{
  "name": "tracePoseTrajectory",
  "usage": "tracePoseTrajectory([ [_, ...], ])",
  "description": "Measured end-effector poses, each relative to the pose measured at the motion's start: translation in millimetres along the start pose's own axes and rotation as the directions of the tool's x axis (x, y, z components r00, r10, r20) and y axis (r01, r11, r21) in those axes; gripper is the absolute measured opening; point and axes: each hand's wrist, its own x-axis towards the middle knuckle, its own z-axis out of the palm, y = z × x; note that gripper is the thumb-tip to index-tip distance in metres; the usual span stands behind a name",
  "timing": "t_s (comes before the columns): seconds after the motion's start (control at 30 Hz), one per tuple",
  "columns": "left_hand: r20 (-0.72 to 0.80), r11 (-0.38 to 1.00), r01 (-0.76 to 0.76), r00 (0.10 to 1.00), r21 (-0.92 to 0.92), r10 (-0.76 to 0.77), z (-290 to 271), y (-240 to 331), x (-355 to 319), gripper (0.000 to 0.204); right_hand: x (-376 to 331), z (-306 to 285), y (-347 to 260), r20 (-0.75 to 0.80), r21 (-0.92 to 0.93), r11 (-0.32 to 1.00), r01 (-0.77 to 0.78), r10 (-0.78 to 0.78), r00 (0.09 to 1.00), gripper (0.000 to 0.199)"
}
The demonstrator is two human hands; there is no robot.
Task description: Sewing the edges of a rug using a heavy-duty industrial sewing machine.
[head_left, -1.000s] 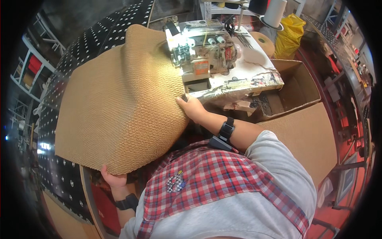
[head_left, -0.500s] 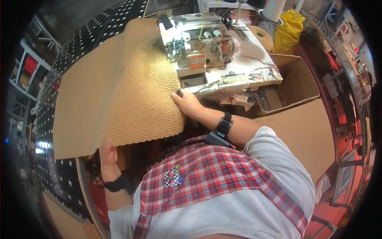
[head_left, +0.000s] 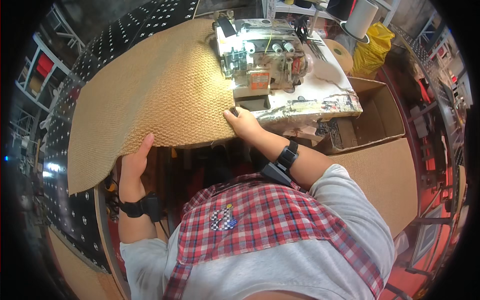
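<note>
"Where the mat meets the sewing machine, what is the right hand doing?"

"It pinches the mat's right edge, by the near left corner of the white table. Something dark at its fingertips is too small to name."

"And the left hand?"

"One finger shows at the mat's near edge; the others are hidden, so whether it grips cannot be told."

"How does the mat lie?"

"Across the black table, its near edge overhanging; the stitching spot is hard to make out."
</note>
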Motion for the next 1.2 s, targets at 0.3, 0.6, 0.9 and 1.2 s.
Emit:
tracePoseTrajectory([
  [0.3,-0.071,0.962,0.054,0.997,0.266,-0.037,4.1,-5.0,45.9,0.047,-12.9,-62.8,2.7,-0.083,-0.004,0.984,-0.176,0.176,0.981,0.032],
  [0.6,0.028,0.730,-0.121,0.990,0.673,0.138,4.0,-38.4,110.1,0.047,35.2,-268.6,89.6,-0.568,0.355,0.920,-0.165,0.352,0.744,0.029],
  [0.9,-0.029,0.664,-0.151,0.967,0.732,0.252,18.2,-51.1,148.5,0.044,26.5,-401.3,152.8,-0.903,-0.413,0.782,-0.467,-0.419,0.096,0.041],
  [1.2,-0.094,0.925,-0.105,0.984,0.366,0.149,50.2,-19.6,65.3,0.045,-18.3,-115.8,-0.1,-0.048,0.208,0.923,-0.323,0.340,0.939,0.022],
])
